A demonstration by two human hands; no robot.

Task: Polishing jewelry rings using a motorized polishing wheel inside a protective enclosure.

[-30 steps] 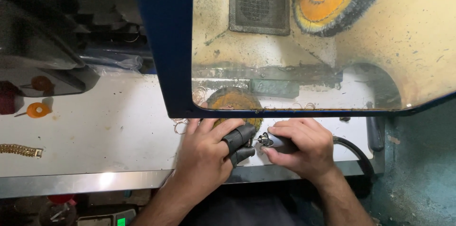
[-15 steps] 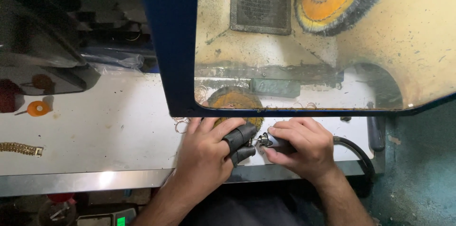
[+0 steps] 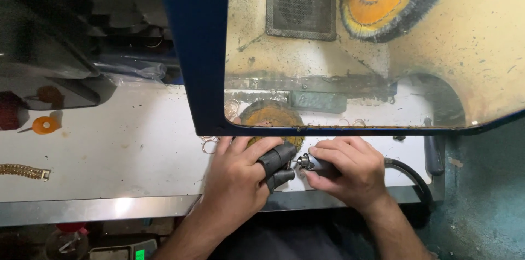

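Metal handpiece tip (image 3: 302,162) between fingers (image 3: 280,157)

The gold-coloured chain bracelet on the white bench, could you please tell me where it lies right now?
In the head view the gold-coloured chain bracelet lies at the far left edge of the white bench, below the small orange disc and well left of the left hand.

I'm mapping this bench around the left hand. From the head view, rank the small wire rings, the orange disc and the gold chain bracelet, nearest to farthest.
1. Wire rings, beside the left hand.
2. Orange disc, far left.
3. Gold chain bracelet, left edge.
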